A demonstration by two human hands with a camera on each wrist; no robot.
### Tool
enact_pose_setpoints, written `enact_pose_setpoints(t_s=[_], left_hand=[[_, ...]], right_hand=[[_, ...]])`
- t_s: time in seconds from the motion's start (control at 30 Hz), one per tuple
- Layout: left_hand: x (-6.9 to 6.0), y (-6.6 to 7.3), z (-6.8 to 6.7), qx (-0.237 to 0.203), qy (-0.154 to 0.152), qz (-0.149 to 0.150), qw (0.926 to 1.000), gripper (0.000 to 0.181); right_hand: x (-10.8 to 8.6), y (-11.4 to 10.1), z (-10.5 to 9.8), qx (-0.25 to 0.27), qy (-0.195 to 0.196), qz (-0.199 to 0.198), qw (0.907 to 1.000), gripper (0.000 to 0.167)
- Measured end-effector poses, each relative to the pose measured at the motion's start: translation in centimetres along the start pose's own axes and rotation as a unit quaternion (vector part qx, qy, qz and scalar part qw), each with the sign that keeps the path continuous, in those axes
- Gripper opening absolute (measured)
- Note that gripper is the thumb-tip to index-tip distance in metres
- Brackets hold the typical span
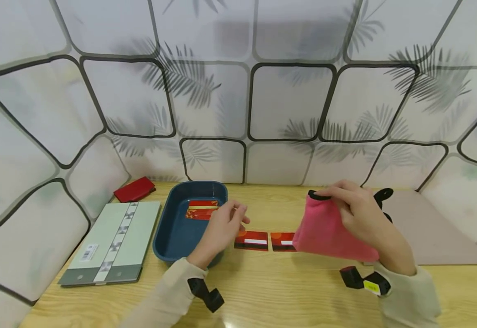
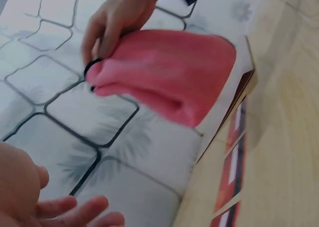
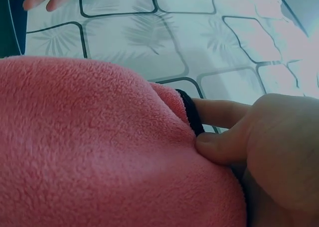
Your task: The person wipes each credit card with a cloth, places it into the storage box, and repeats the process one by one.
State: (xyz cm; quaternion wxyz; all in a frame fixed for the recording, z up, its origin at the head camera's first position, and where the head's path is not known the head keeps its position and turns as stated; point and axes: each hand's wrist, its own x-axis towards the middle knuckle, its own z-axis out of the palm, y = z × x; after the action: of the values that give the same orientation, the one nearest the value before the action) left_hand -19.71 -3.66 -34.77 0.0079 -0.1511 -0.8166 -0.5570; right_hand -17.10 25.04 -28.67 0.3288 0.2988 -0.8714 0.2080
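Note:
My right hand (image 1: pixel 357 209) pinches the black-trimmed edge of a pink fleecy cloth (image 1: pixel 329 232) and holds it above the table. In the right wrist view the thumb presses the cloth (image 3: pixel 99 137) against a finger. A black loop (image 1: pixel 383 195) sticks out behind that hand. My left hand (image 1: pixel 224 223) hovers at the right rim of the blue tray (image 1: pixel 160 248), fingers loosely bent with nothing in them. Inside the tray is a red and gold card (image 1: pixel 200 210). Red cards with white strips, one (image 1: pixel 251 240) and another (image 1: pixel 282 241), lie beside the tray, the latter partly behind the cloth.
Left of the tray lies a pale green folder-like item (image 1: pixel 103 241) with a patterned strip. Behind it is a red wallet-like thing (image 1: pixel 135 189). A flat beige-grey board (image 1: pixel 435 232) covers the table's right side. Patterned sheeting (image 1: pixel 292 105) stands around the back and sides.

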Motion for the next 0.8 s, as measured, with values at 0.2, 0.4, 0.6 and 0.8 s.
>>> enact_pose_setpoints(t_s=[0.2,0.4,0.6,0.8], left_hand=[[-0.7,-0.8,2.7,0.056,-0.029,0.031,0.9976,0.022],[-0.6,-2.4,5.0,0.119,-0.032,0.053,0.9910,0.013],[-0.6,-4.1,6.4,0.190,-0.021,0.107,0.9757,0.030],[-0.4,-5.8,6.8,0.246,-0.010,0.106,0.9635,0.044]], right_hand=[[0.0,-0.4,0.2,0.003,0.003,0.008,1.0000,0.042],[0.0,-0.3,-0.2,0.006,0.011,-0.007,0.9999,0.041],[0.0,-0.2,-0.1,0.007,-0.004,-0.010,0.9999,0.042],[0.1,-0.2,0.3,0.006,-0.003,-0.022,0.9997,0.043]])
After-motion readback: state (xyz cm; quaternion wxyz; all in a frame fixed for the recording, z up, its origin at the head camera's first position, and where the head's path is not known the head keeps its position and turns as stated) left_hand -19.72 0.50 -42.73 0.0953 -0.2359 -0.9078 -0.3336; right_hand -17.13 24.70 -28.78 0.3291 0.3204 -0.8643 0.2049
